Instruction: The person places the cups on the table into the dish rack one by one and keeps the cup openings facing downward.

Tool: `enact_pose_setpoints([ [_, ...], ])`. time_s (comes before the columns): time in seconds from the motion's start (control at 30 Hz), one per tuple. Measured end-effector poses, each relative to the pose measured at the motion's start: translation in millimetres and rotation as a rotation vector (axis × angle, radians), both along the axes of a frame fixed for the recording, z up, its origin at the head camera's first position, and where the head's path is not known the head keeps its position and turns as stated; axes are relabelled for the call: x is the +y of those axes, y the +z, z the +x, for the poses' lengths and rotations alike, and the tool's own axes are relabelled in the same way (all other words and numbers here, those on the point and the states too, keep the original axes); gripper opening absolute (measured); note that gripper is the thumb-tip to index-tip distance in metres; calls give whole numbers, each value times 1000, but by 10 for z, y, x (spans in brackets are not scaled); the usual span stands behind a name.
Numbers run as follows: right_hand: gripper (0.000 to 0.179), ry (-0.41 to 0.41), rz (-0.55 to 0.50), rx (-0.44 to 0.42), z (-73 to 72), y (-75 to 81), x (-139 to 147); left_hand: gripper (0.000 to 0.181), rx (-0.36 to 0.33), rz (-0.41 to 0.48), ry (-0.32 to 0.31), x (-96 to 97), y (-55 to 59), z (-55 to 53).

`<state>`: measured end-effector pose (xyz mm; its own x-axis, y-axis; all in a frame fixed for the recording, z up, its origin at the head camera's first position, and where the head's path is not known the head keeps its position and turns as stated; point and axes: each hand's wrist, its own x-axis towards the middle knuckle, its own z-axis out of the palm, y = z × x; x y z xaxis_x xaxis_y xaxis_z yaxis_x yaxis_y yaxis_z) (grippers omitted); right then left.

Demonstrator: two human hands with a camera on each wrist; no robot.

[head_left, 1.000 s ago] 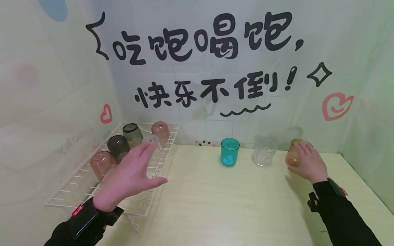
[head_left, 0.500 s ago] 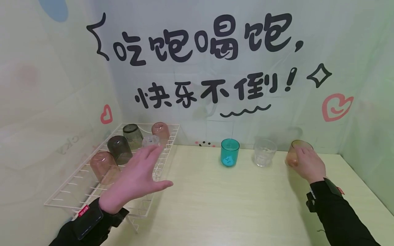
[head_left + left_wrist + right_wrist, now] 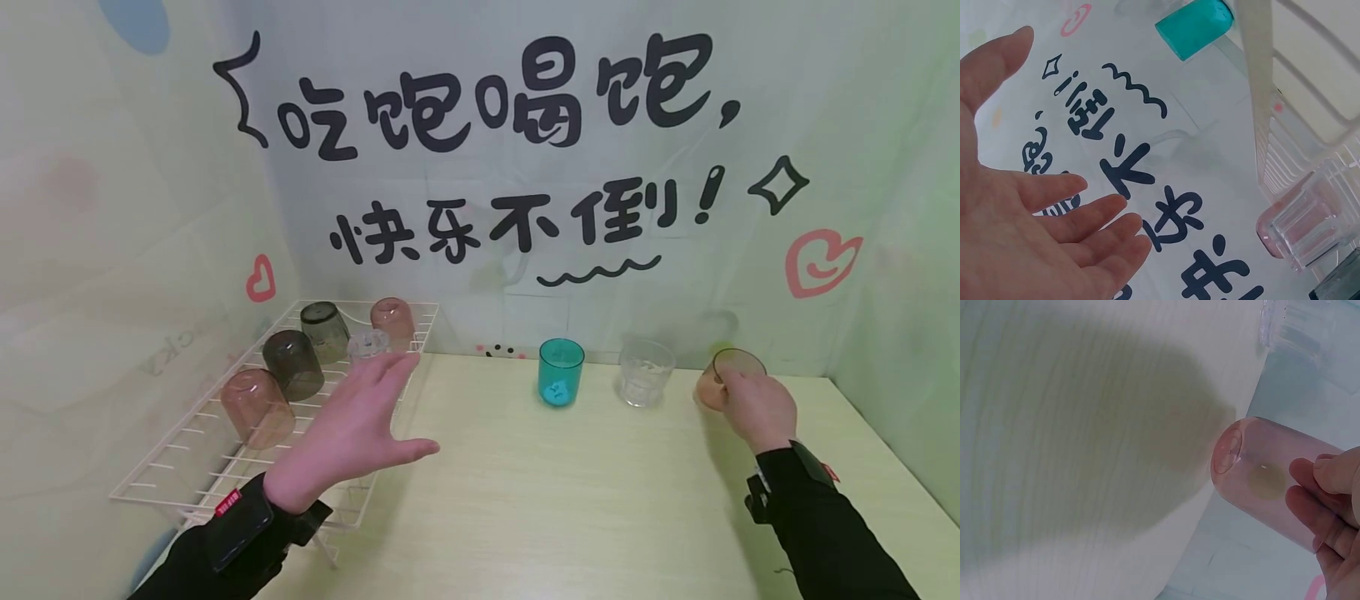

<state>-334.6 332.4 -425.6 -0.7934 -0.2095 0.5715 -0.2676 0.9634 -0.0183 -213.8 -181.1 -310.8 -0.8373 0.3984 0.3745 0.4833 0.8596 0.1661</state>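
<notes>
My right hand (image 3: pixel 753 407) grips an amber-pink glass (image 3: pixel 722 379) at the far right of the table and holds it tilted, just off the surface. The right wrist view shows the fingers (image 3: pixel 1329 500) curled round that glass (image 3: pixel 1260 487), its base lifted. My left hand (image 3: pixel 356 429) hovers open, fingers spread, above the front right part of a white wire rack (image 3: pixel 161 479). Several glasses stand upside down on the rack: a pink one (image 3: pixel 255 408), two dark ones (image 3: pixel 292 364), a clear one (image 3: pixel 367 343) and another pink one (image 3: pixel 392 321).
A teal cup (image 3: pixel 561 372) and a clear glass (image 3: pixel 645 372) stand upright near the back wall, between the rack and my right hand. The wall carries black lettering and red hearts. A pale wooden table (image 3: pixel 562 500) stretches in front.
My right hand has closed round the amber glass and tipped it up off the table. My left hand has drifted a little to the right, still open.
</notes>
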Motion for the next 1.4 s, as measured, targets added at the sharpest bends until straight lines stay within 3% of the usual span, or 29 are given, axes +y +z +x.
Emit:
enact_pose_setpoints([
  [0.4, 10, 7, 17, -78, 110, -1, -32, 97, 29, -14, -61, 182, -7, -59],
  [0.67, 12, 58, 14, -24, 232, 66, -91, 97, 27, -14, -67, 262, -8, -98],
  [0.93, 13, 107, 3, -25, 357, 140, -195, 98, 0, 4, -75, 331, 23, -122],
  [1.4, 19, 240, -11, 119, 603, 305, -528, 97, -1, 29, -107, 441, 39, -138],
])
